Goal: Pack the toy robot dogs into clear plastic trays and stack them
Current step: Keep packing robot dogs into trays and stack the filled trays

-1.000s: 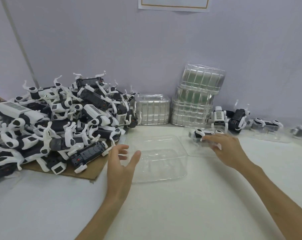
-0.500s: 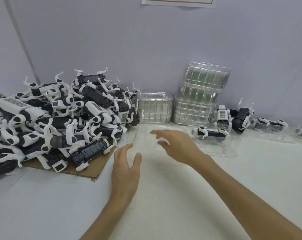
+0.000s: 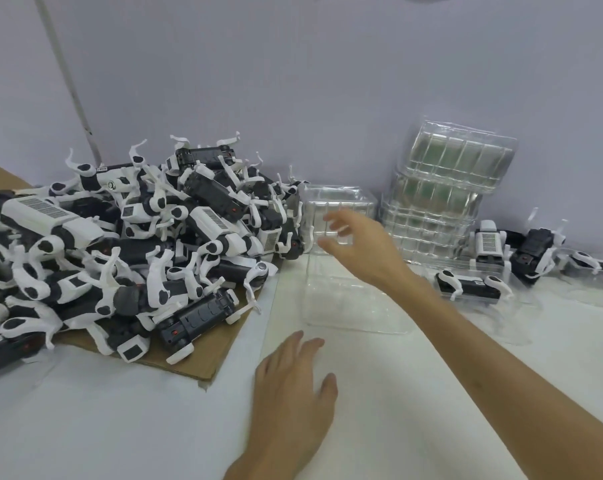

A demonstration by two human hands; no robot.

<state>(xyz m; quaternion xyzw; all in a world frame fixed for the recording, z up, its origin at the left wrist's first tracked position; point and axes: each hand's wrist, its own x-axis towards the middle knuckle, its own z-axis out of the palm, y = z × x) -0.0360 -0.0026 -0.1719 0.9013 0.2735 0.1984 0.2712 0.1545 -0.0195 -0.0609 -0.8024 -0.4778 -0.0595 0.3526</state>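
Observation:
A big heap of black-and-white toy robot dogs (image 3: 147, 251) lies on brown cardboard (image 3: 210, 355) at the left. An empty clear plastic tray (image 3: 348, 306) sits on the white table in the middle. My right hand (image 3: 359, 247) hovers above its far end with fingers spread, holding nothing, close to the heap's right edge. My left hand (image 3: 289, 393) lies open and flat on the table just in front of the tray. To the right, one dog (image 3: 469, 284) sits in another clear tray.
Stacks of nested clear trays (image 3: 445, 199) stand against the wall, a lower stack (image 3: 338, 216) beside the heap. More dogs (image 3: 514, 247) and trays lie at the far right. A grey pole (image 3: 68, 77) leans behind the heap.
My right hand left the packed dog at the right and swept left and away over the empty tray toward the heap. My left hand drew back slightly toward me.

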